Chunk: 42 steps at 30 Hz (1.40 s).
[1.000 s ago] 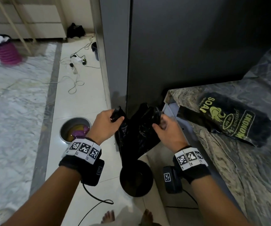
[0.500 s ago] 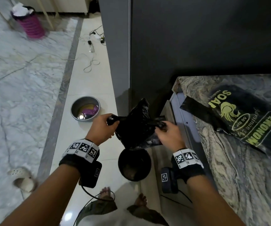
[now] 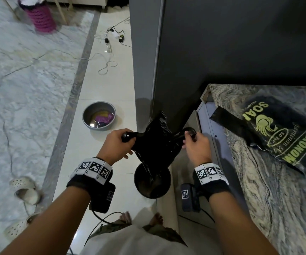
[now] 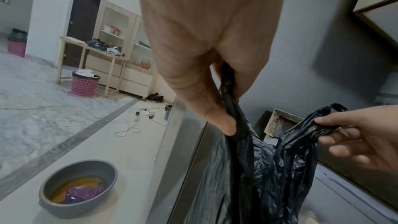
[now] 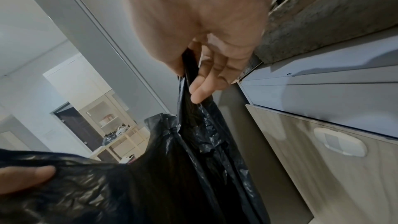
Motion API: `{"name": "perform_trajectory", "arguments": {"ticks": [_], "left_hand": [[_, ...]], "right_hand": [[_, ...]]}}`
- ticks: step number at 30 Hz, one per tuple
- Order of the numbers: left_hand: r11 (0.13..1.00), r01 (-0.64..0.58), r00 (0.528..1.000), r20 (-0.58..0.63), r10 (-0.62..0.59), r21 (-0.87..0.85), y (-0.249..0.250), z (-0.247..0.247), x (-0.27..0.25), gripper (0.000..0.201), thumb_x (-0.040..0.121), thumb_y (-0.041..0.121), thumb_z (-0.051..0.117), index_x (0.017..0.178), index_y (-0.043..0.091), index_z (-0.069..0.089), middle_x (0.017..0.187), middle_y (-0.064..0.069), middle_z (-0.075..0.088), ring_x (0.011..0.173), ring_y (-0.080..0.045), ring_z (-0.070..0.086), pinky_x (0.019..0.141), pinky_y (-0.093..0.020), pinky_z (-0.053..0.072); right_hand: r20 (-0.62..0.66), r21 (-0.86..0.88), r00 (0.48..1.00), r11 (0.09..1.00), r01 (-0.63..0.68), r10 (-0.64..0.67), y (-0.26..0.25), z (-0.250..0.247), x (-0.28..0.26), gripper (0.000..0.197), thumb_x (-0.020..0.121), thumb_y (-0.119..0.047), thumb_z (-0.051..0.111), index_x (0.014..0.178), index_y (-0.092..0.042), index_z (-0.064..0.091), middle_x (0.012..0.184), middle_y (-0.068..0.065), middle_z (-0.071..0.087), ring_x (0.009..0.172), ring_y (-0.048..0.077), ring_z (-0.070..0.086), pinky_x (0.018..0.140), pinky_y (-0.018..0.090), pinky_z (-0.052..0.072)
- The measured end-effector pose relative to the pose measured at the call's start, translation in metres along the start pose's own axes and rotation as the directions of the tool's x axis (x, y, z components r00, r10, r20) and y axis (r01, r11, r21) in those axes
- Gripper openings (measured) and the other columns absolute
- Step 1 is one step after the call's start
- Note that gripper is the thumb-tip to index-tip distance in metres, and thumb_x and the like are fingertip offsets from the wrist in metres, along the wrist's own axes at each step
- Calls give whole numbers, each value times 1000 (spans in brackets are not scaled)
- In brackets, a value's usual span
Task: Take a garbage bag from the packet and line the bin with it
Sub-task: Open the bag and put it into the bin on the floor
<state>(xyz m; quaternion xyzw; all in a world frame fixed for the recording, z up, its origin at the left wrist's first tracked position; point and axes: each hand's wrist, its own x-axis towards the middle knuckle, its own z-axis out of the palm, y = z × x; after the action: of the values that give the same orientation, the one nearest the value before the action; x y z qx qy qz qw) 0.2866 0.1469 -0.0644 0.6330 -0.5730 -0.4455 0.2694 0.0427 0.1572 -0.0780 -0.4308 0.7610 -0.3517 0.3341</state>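
Black plastic against grey and marble.

The garbage bag (image 3: 156,142) is glossy black, the bin (image 3: 152,183) below it black too. The packet (image 3: 281,133) at right is black with yellow-green print, lying on a grey-brown veined bench (image 3: 270,190). At left centre sits a grey bowl (image 3: 99,115); upper left, a pink basket (image 3: 42,19) on white-grey marble floor (image 3: 19,89).

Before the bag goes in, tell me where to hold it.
Hold the bag by its two handle loops, one per side, as the left hand and right hand do. Pulled apart from above, they spread the mouth over the bin.
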Motion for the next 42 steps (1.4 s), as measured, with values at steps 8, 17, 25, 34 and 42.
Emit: {"name": "perform_trajectory", "arguments": {"ticks": [8,17,25,34,42], "left_hand": [[997,74,997,37,-73,-16,-38,-9,-2,14,85,6,56,89,16,64,75,-15,71,56,-25,71,48,-40,59],[987,160,984,76,-160,-2,-84,11,16,15,86,6,54,92,16,64,79,-16,70,59,-26,71,48,-40,59],[957,286,943,168,-289,41,-144,66,39,23,86,7,52,82,28,61,76,-12,69,63,-33,71,47,-36,57],[921,390,912,131,-388,16,-237,151,68,14,85,15,57,93,21,66,81,-10,69,65,-25,71,51,-38,60],[949,303,953,-7,-304,90,-274,175,81,17,87,35,57,90,23,68,73,-2,71,66,-16,66,67,-33,56]], "right_hand": [[-9,-89,997,993,-82,82,44,18,-11,21,77,-45,56,93,-32,61,86,5,73,77,27,71,74,49,59],[0,-156,984,972,-175,177,84,34,-7,14,86,-27,63,99,-24,67,72,-6,68,74,19,67,77,43,58],[188,-283,920,916,-284,343,149,72,27,12,79,-21,65,90,-21,70,86,12,73,83,28,69,83,41,55],[394,-204,864,946,-251,314,241,130,57,10,80,-21,68,90,-21,68,84,-1,70,80,15,66,73,27,50],[221,-296,967,953,-61,130,279,159,82,29,89,-31,60,98,-6,72,94,16,74,89,30,68,76,29,49]]}}
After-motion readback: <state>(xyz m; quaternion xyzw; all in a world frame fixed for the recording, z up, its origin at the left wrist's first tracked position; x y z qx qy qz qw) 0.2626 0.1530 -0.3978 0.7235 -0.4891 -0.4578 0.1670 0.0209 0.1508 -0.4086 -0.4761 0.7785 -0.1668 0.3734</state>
